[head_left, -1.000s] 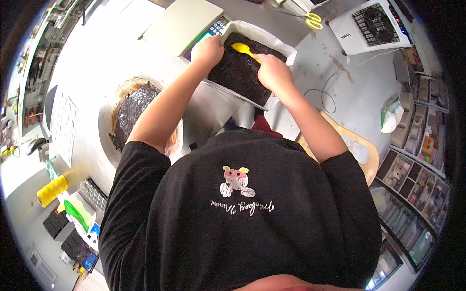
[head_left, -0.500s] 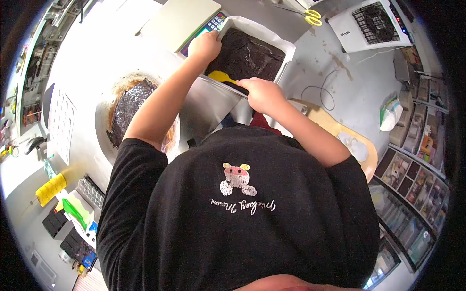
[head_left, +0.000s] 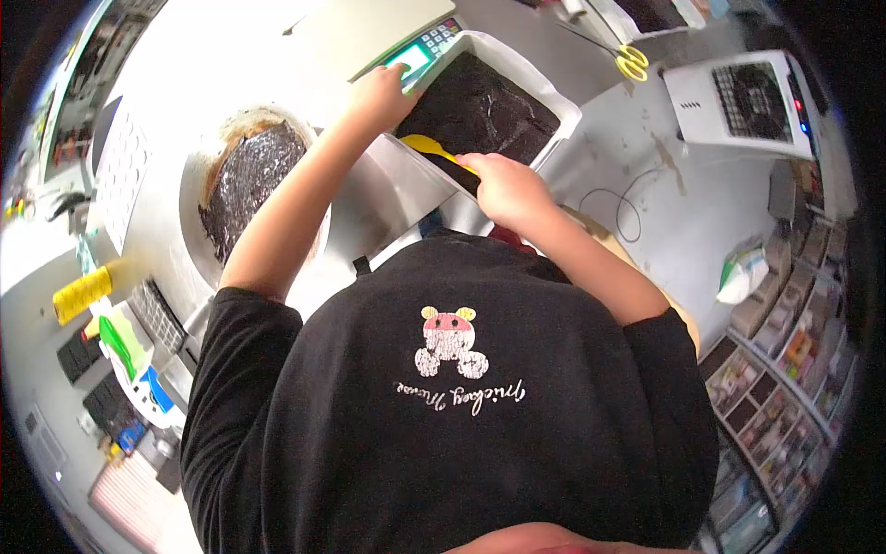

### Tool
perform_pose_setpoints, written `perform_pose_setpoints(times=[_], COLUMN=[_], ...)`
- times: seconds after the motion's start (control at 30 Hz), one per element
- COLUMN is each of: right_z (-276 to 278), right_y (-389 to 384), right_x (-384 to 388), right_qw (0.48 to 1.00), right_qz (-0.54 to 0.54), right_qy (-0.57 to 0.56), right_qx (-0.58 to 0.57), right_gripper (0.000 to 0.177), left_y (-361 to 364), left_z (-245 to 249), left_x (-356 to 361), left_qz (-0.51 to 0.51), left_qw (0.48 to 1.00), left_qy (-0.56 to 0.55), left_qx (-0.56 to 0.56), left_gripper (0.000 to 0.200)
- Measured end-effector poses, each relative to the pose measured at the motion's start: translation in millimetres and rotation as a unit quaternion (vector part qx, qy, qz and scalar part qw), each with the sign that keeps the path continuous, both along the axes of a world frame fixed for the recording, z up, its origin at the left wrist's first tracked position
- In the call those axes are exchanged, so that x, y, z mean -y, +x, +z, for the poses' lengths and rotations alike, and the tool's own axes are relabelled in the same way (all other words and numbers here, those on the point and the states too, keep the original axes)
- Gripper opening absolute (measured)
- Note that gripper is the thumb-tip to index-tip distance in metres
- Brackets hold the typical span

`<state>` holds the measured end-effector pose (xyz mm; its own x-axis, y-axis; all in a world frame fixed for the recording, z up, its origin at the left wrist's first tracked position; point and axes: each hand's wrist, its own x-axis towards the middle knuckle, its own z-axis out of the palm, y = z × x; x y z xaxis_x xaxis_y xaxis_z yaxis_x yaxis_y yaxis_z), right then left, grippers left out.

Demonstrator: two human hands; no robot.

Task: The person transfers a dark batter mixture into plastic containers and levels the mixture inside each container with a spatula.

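A white rectangular tub [head_left: 565,118] lined with white sheeting holds a thick, dark brown, nearly black paste [head_left: 489,111]. My left hand [head_left: 377,100] is closed at the tub's left rim, beside the lit display of the scale. In my right hand [head_left: 513,192] is the handle of a yellow spatula [head_left: 427,145]. Its rounded blade lies on the paste along the near edge of the tub. To the left, partly behind my left forearm, a large round bowl [head_left: 191,208] holds more glossy dark paste, with brown smears on its inner wall.
A scale [head_left: 369,32] with a keypad stands behind the tub. Yellow-handled scissors [head_left: 633,63] lie at the back right. A white appliance with a black grille [head_left: 688,106] and a bag [head_left: 741,277] are on the right. Shelves of small goods [head_left: 766,406] line the lower right.
The view has shifted, so the surroundings sit differently. My left hand has slid slightly along the rim towards me. My right hand still holds the spatula, its blade in the paste near the close edge.
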<state>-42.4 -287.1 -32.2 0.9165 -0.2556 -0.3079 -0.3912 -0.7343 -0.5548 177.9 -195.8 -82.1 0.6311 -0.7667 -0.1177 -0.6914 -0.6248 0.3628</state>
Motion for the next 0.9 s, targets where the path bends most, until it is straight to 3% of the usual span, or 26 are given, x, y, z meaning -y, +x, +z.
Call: perform_pose_setpoints(times=[0.07,0.2,0.3,0.4,0.6,0.67,0.73,0.9], right_z=[9.4,1.2,0.1,-8.5,18.8,23.7,19.7,-6.5], right_y=[1.4,17.6,25.5,22.7,52.2,77.2,107.6,173.8], right_x=[21.7,66.8,66.1,65.1,134.7,164.6,180.1,174.7], right_qw=[1.000,0.999,0.997,0.991,0.976,0.941,0.878,0.785], right_qz=[-0.007,-0.007,0.056,0.128,0.214,0.321,0.433,0.578], right_qy=[0.027,-0.034,-0.005,0.035,-0.031,-0.103,-0.194,-0.140], right_qx=[-0.001,0.004,-0.049,-0.032,0.012,0.039,0.063,0.172], right_gripper=[0.043,0.041,0.039,0.039,0.043,0.038,0.031,0.029], left_y=[-6.9,-51.2,-74.0,-85.0,-95.5,-100.3,-103.0,-106.9], left_z=[9.3,42.0,31.6,17.3,-13.5,-10.9,-0.7,-4.8], left_x=[-20.5,-44.1,-45.9,-37.8,-31.6,-30.7,-27.9,-27.4], left_qz=[0.034,0.172,0.277,0.376,0.411,0.421,0.434,0.459], left_qw=[0.999,0.984,0.960,0.918,0.902,0.899,0.879,0.863], left_qy=[-0.018,-0.038,-0.018,-0.069,-0.092,-0.101,-0.136,-0.155], left_qx=[-0.008,-0.034,-0.041,-0.105,-0.091,-0.070,-0.140,-0.141], left_gripper=[0.046,0.050,0.059,0.074,0.066,0.062,0.054,0.044])
